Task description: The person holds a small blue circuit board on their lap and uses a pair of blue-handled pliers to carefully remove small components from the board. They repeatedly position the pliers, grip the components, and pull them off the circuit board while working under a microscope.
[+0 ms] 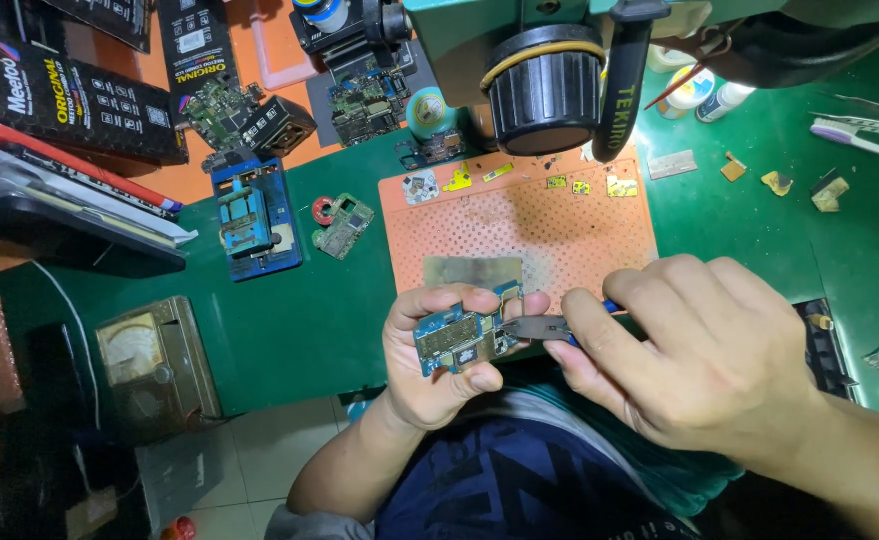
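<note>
left hand curled around a blue circuit board, right hand fisted on small pliers at its edge

bench: green top, cluttered, edge near viewer
mat: orange perforated work mat on bench centre
floor: pale tiles below bench edge, lower left
left side: orange surface beyond bench, dark boxes on it
light: bright, even, from above
</note>
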